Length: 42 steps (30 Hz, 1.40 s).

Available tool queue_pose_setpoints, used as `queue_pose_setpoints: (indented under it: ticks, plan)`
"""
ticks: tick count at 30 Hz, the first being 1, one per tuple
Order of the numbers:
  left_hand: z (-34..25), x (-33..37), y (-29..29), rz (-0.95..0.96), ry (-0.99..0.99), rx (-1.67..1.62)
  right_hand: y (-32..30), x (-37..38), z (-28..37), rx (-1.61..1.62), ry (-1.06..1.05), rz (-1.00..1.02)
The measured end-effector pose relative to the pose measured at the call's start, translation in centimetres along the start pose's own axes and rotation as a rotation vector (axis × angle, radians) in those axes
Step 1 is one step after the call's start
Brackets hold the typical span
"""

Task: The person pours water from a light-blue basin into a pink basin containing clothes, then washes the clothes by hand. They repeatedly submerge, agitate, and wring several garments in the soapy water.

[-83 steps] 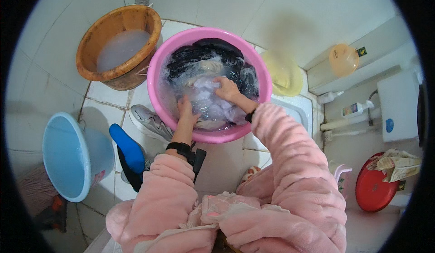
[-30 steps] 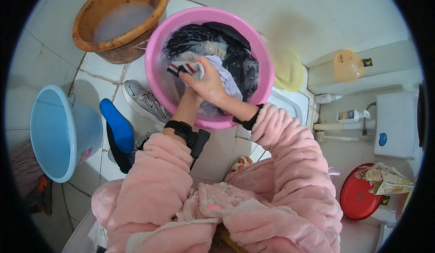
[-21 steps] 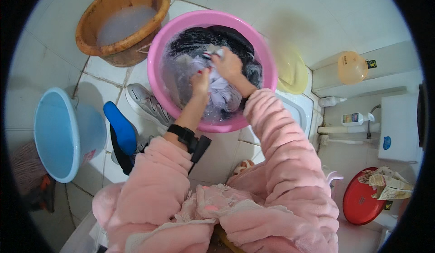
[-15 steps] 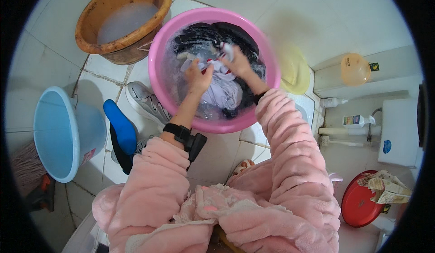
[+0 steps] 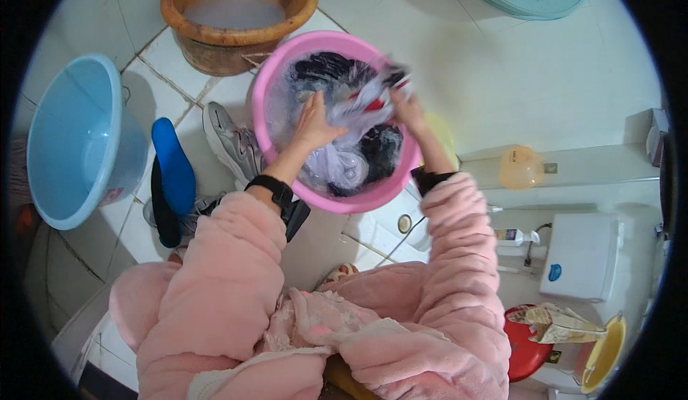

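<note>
A pink basin (image 5: 261, 113) holds soapy water and soaking laundry. My right hand (image 5: 410, 111) grips a wet, pale lilac garment (image 5: 362, 117) with red and black parts and lifts it near the basin's right side. The raised end is smeared by motion. Against the garment's left side is my left hand (image 5: 315, 124), its thumb spread away from the fingers. The lower part of the garment lies bunched in the water. Dark clothes (image 5: 380, 149) soak beside and behind it.
A wooden tub (image 5: 247, 38) with cloudy water stands beyond the basin, to the left. A light blue bucket (image 5: 107, 142), a grey sneaker (image 5: 228, 142) and blue insole (image 5: 173, 167) are at left. A white tank (image 5: 584, 257) and red lid (image 5: 527, 343) are at right.
My right hand has pulled part of the garment up and to the right. My left hand's thumb has spread from its fingers. The view has shifted, bringing a green basin in at the top.
</note>
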State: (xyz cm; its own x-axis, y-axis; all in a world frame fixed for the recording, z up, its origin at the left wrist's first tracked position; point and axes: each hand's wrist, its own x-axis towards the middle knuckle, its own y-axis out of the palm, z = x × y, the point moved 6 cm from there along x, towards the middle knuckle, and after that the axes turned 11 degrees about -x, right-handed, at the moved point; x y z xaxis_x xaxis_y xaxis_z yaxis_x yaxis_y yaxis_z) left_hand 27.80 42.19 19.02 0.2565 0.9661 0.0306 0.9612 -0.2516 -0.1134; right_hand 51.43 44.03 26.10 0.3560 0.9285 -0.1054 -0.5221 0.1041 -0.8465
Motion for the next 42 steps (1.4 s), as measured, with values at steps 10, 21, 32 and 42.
queue_pose_setpoints:
  ticks: [10,21,32,42]
  plan:
    - [-6.6,-0.3,4.9,0.030,0.129,-0.086,-29.7,-6.2,20.3,0.355,-0.219,-0.185]
    - [-2.9,0.4,5.5,-0.111,-0.208,-0.138,-34.6,-3.3,9.7,0.710,-0.163,-0.226]
    - [-13.0,-1.2,3.2,0.007,-0.055,-0.637,1.8,-7.4,-6.0,0.966,0.663,0.177]
    - [-24.2,-7.6,7.7,0.354,0.191,-0.934,-0.3,-10.8,0.7,1.228,0.163,0.601]
